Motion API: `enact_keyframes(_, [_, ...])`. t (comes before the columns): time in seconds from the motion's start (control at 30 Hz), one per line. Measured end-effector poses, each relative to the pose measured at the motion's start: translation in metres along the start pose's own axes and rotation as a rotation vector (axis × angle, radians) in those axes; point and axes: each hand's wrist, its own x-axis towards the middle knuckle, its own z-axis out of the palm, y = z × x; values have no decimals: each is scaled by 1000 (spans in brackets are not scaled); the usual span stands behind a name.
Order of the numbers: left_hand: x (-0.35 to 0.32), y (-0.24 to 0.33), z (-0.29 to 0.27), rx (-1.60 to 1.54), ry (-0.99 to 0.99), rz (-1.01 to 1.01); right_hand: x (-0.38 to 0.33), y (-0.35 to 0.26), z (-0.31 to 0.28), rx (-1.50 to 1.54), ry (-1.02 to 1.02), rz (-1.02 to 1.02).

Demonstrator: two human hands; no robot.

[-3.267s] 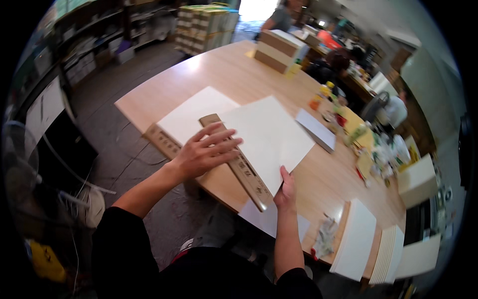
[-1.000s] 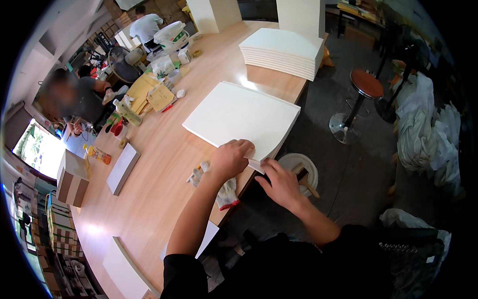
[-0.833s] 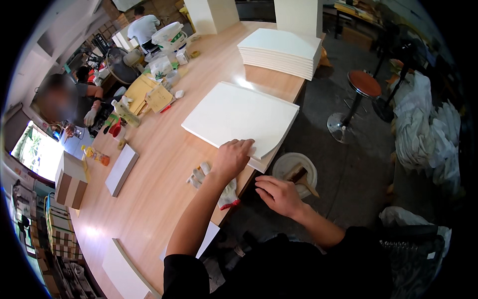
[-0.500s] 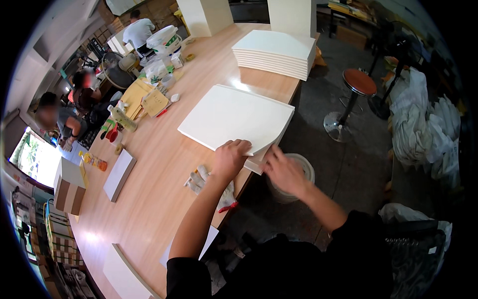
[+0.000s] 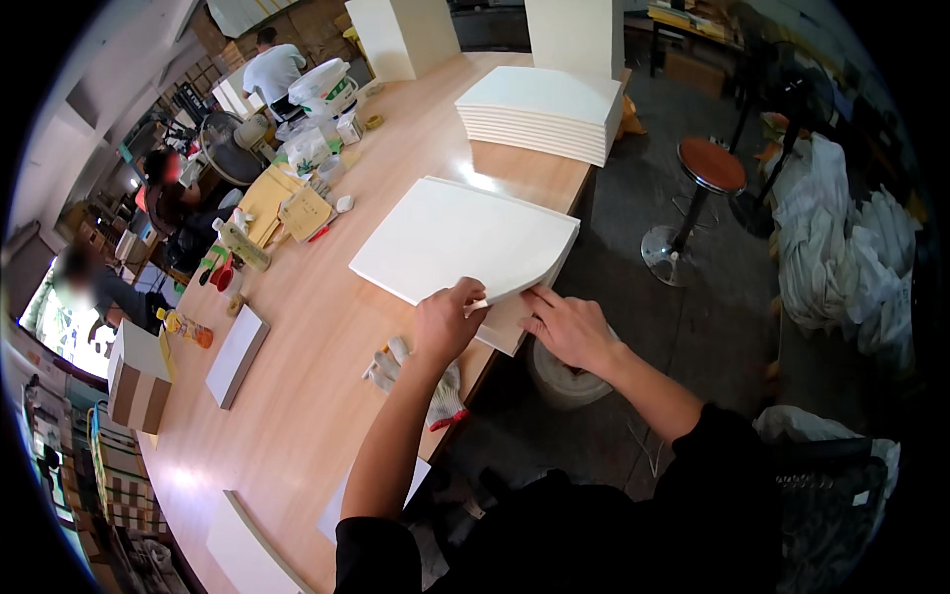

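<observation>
Left hand (image 5: pixel 447 322) is pinching the top white sheet (image 5: pixel 460 238) at six o'clock, curling it; it looks light and floppy. Right hand (image 5: pixel 569 327) is lying flat, released, under the corner.

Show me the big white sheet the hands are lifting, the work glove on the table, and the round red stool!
big white flat sheet (image 5: pixel 460 238), head view, middle of its top face
white knitted work glove (image 5: pixel 443 401), head view, its cuff end
round red-topped stool (image 5: pixel 712 164), head view, centre of the seat

brown cardboard box (image 5: pixel 137 396) at table's left edge
</observation>
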Motion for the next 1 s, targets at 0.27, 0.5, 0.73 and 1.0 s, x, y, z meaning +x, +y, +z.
enact_keyframes(0.27, [6, -8, -20, -363, 195, -310, 11, 10, 14, 103, 166, 137])
enact_keyframes(0.5, [-46, -67, -123, -875, 196, -295, -16, -14, 19, 2047, -184, 589])
enact_keyframes(0.73, [-153, -50, -246, -608, 205, -4, -3, -120, 8, 2008, -447, 438])
enact_keyframes(1.0, [-385, -71, -241, -1244, 650, -771, 56, -213, 92, 1711, -882, 119])
